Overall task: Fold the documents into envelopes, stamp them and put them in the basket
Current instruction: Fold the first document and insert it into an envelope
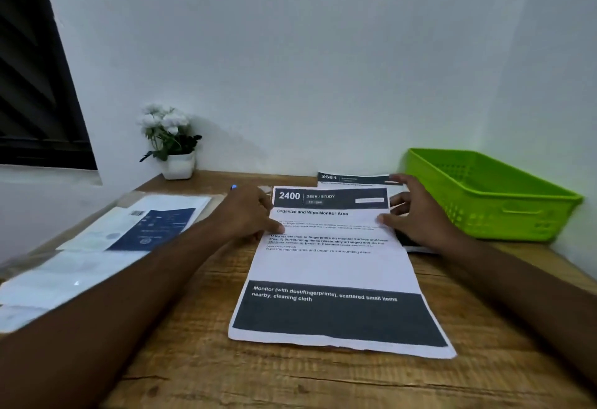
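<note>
— Looking at the job, how far was it?
— Hardly started. The paper (332, 266) lay flat on the desk (200, 370), not folded. The green basket (484, 195) at the right looked bare.
— And the hands?
— The left hand (248, 215) and right hand (416, 215) had a loose, open grip, pressing the paper's side edges.
— Room?
— Plenty near; envelopes (106, 247) sat left.

A document (332, 266) lies centre frame on the table (193, 360), another sheet (353, 179) behind it, a basket (491, 192) at right, envelopes (106, 240) at left, a potted plant (171, 143) behind.
</note>
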`<act>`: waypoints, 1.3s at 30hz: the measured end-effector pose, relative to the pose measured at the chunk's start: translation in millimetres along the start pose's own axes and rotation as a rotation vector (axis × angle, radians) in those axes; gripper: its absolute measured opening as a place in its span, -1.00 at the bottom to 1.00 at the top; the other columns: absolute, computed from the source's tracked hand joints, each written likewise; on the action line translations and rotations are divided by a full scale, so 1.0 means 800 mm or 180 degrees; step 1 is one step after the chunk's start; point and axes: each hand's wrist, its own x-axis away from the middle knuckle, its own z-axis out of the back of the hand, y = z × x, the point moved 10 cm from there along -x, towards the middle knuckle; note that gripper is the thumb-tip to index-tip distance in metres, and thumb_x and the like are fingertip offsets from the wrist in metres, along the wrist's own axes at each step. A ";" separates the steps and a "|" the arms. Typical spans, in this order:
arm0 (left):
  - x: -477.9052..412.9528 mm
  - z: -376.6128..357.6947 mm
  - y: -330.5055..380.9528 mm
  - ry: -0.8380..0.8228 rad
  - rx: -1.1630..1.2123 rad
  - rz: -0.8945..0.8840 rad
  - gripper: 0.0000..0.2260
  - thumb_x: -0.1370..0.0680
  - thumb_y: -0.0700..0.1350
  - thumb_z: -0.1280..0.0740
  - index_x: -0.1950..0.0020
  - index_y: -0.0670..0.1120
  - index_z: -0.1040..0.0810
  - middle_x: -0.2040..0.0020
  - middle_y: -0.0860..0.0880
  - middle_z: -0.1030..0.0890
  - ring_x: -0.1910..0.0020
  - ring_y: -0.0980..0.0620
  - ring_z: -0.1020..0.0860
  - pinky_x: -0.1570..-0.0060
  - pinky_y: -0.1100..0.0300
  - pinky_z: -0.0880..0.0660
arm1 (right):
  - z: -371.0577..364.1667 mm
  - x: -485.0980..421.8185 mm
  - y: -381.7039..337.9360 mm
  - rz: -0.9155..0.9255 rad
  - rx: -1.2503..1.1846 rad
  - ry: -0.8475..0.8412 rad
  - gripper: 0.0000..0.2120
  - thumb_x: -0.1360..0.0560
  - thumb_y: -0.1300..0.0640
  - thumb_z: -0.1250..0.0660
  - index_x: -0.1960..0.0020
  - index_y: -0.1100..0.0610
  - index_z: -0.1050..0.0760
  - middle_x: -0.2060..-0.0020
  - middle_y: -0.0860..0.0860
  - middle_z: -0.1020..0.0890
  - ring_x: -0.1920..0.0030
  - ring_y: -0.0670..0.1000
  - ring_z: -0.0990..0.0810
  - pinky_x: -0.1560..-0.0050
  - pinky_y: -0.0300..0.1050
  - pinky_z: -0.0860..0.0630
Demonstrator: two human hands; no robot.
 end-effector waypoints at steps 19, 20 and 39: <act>0.005 0.004 -0.027 -0.0156 0.1149 0.0432 -0.79 -0.50 -0.09 -0.43 0.17 -0.24 -0.60 0.43 -0.13 -0.61 0.49 -0.03 -0.58 0.47 0.19 -0.57 | -0.016 0.010 -0.019 0.0638 0.0215 -0.0965 -0.61 -0.56 0.43 -0.17 0.11 0.10 -0.70 0.09 -0.08 -0.73 -0.04 -0.05 -0.65 -0.17 -0.10 -0.47; 0.004 0.004 -0.026 -0.0163 0.1035 0.0386 -0.81 -0.48 -0.10 -0.46 0.18 -0.23 -0.61 0.43 -0.11 -0.62 0.49 -0.01 -0.59 0.47 0.19 -0.57 | -0.018 0.011 -0.021 0.0665 0.0299 -0.0981 -0.65 -0.57 0.39 -0.21 0.09 0.06 -0.69 0.07 -0.10 -0.72 -0.03 -0.11 -0.64 -0.15 -0.16 -0.48; -0.003 -0.007 -0.017 -0.0348 -0.0235 -0.0008 -0.51 -0.20 0.14 -0.60 0.03 -0.02 -0.50 0.21 0.12 -0.47 0.22 0.16 -0.45 0.29 0.23 -0.34 | -0.028 0.022 -0.024 0.0670 0.0965 -0.1056 -0.38 -0.30 -0.10 -0.56 -0.31 -0.11 -0.46 -0.10 -0.20 -0.58 -0.18 -0.19 -0.51 -0.16 -0.23 -0.47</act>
